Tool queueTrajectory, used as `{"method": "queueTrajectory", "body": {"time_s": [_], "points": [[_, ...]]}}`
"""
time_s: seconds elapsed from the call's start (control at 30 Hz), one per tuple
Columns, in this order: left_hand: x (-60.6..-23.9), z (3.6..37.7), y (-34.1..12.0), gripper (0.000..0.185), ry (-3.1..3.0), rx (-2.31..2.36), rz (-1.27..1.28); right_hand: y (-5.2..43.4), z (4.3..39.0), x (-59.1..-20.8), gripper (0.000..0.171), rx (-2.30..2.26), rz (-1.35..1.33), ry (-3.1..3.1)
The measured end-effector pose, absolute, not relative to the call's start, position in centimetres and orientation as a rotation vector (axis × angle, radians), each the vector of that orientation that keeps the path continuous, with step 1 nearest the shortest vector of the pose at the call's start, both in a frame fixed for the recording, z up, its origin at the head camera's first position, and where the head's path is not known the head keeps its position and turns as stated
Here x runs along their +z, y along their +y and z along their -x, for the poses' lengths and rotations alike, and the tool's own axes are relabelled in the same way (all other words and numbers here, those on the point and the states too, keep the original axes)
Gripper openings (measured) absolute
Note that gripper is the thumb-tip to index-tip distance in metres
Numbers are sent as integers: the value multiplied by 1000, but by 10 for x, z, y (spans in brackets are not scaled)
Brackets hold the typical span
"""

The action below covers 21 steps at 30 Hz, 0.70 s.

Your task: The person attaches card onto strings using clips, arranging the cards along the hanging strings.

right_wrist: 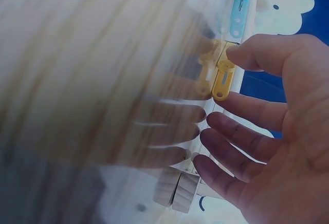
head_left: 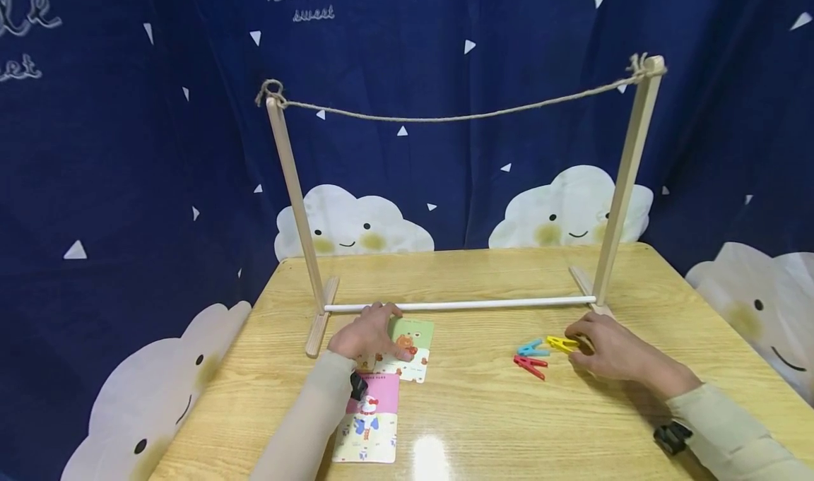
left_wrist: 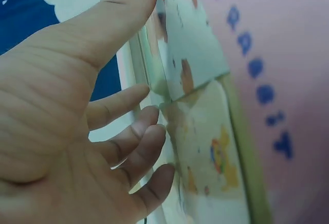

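Observation:
My left hand [head_left: 364, 334] rests over a green-and-white card with a bear [head_left: 420, 334], its thumb lying across the printed face. Its fingers look relaxed and slightly bent in the left wrist view, near the card edges. Below that hand lies a pink-and-cream card [head_left: 367, 431], partly covered at the top by the wrist. On the right, my right hand [head_left: 607, 347] pinches a yellow clothespin [head_left: 561, 344] between thumb and index finger. The right wrist view shows the thumb against the yellow clothespin [right_wrist: 224, 75]. Beside it lie a blue clothespin [head_left: 533, 348] and a red clothespin [head_left: 531, 366].
Behind the cards stands a wooden frame with a left post [head_left: 295, 205] and a right post [head_left: 628, 184]. A twine line [head_left: 445, 119] sags between the post tops. A white rod [head_left: 483, 304] joins the bases on the wooden table [head_left: 470, 424]. A blue curtain [head_left: 445, 43] hangs behind.

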<state>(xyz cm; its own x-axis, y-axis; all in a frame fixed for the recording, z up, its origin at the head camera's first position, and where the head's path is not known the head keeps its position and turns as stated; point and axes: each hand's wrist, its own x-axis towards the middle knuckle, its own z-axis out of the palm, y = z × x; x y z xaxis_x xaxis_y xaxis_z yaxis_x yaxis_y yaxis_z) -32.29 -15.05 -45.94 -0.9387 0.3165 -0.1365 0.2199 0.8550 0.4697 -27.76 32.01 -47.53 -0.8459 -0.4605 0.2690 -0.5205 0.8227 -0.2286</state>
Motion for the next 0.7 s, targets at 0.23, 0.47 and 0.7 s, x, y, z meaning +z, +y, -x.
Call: {"method": "queueTrajectory", "body": {"time_s": [0.23,0.47,0.7], "points": [[-460,330,-152,91,2799,674,-408,320,278,-474,31,447,-755,-2827],[-461,331,-149,81,2809,644,-409,321,282,-476,26,408,-777,-2802],[-456,327,-143,92,2885,548,-377,321,283,-475,24,408,-783,-2802]]}}
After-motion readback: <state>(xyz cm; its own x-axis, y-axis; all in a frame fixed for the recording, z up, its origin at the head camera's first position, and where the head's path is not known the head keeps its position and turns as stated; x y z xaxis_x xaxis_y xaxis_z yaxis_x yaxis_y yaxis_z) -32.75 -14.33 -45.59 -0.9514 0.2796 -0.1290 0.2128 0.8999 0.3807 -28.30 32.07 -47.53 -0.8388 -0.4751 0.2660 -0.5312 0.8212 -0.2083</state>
